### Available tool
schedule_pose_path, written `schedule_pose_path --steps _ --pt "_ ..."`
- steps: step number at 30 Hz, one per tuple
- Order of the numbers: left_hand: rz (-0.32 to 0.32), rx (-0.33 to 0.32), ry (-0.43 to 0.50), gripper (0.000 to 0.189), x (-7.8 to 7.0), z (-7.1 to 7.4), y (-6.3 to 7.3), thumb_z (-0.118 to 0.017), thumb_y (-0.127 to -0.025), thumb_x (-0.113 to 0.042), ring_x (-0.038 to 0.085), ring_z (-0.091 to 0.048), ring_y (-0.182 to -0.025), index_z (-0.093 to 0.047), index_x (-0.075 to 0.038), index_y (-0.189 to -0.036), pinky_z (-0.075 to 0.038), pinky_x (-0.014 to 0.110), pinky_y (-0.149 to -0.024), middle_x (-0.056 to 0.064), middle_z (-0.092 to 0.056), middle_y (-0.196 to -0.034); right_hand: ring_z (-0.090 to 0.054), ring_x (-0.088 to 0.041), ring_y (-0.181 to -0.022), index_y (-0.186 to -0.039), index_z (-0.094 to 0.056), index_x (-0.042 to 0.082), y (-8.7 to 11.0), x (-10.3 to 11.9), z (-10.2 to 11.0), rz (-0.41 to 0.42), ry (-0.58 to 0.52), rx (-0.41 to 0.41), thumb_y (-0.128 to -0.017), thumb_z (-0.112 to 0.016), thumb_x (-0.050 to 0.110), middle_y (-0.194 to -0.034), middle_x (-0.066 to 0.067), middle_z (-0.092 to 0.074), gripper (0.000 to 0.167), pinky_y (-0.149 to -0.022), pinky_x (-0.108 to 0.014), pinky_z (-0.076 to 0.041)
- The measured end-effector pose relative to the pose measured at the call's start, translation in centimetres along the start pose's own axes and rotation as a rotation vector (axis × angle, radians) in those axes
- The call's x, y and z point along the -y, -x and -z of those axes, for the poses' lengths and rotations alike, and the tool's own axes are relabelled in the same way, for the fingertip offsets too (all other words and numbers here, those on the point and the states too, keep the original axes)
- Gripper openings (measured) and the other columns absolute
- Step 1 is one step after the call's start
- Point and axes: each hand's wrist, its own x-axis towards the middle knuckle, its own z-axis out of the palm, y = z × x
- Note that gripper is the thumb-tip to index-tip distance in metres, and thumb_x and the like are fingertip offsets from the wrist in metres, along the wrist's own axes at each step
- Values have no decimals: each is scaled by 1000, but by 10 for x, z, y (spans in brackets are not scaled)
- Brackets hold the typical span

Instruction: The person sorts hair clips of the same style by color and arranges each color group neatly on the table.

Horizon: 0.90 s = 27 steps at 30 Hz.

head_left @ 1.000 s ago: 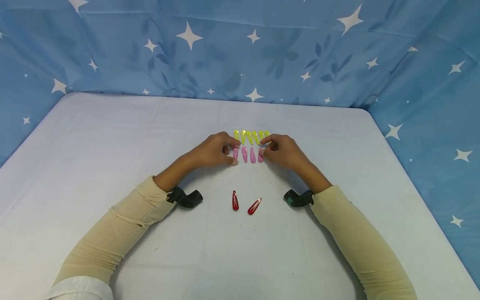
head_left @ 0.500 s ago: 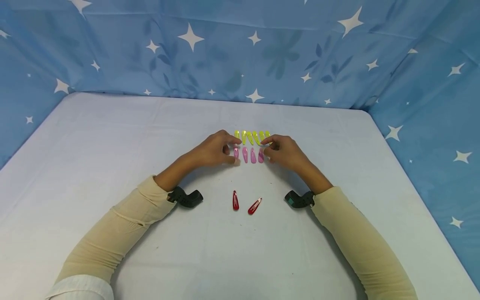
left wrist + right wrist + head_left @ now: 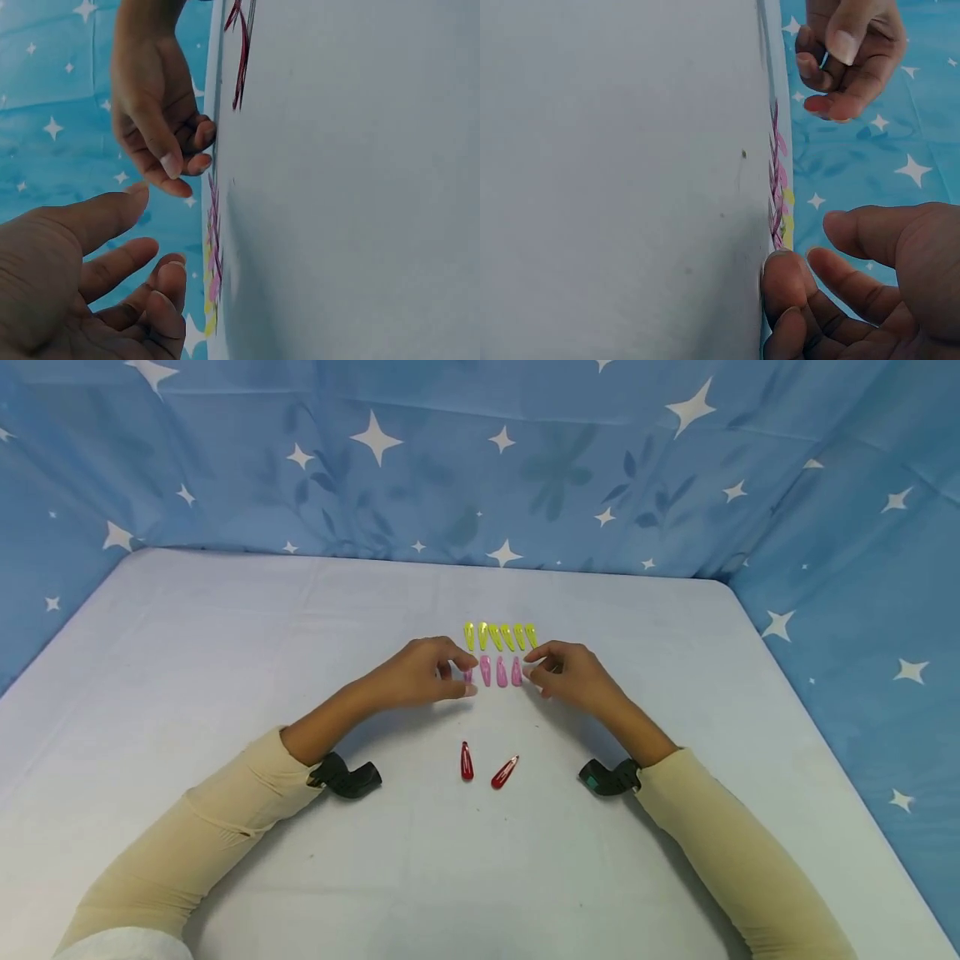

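Several pink snap hair clips (image 3: 502, 672) lie in a row on the white table, just in front of a row of several yellow snap hair clips (image 3: 495, 637). My left hand (image 3: 427, 672) hovers at the left end of the pink row, thumb and fingers apart, covering part of the leftmost pink clip. At the other end is my right hand (image 3: 570, 675), its fingers loosely bent and holding nothing. Nearer to me lie two red snap hair clips, one nearly straight (image 3: 467, 762) and one slanted (image 3: 505, 772). Both wrist views show gaps between thumb and fingers.
The white-covered table (image 3: 300, 877) runs back to a blue curtain (image 3: 450, 468) with white stars, which also closes off the right side. A black wrist camera mount (image 3: 348, 778) sits below the left wrist, and another mount (image 3: 609, 778) below the right one.
Both hands have come away from the ends of the pink row, moving slightly toward me and outward. The left thumb and fingers have spread. The clips keep their layout.
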Motion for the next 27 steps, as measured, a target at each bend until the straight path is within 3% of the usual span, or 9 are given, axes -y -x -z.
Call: schedule_pose_path --steps 7,14,20,27 --pt "13 94 26 42 -12 -6 20 -78 -84 -27 15 -62 -86 -71 -9 -121 -51 29 -70 4 -70 -112 -61 -18 -70 -117 -67 6 22 7 -7 52 -19 78 -93 -65 18 -90 -10 -68 27 -63 -27 -48" --pt "46 140 26 49 -20 -14 36 -82 -80 -29 12 -60 -84 -70 -8 -123 -49 29 -72 3 -68 -112 -56 -17 -70 -108 -70 9 46 14 -16 90 -15 141 -90 -70 19 -86 -6 -64 21 -63 -27 -48" --pt "74 174 18 57 -26 -18 42 -84 -78 -31 15 -58 -91 -68 -8 -127 -49 28 -73 2 -65 -114 -55 -16 -70 -104 -71 10 66 17 -23 136 -5 158 -87 -75 22 -84 -2 -63 21 -62 -25 -48" --pt "91 210 3 62 -26 -25 45 -85 -76 -32 14 -55 -89 -66 -5 -128 -47 26 -74 1 -63 -105 -57 -12 -69 -104 -70 12 80 20 -29 156 21 184 -83 -80 28 -88 -1 -62 28 -65 -26 -49"
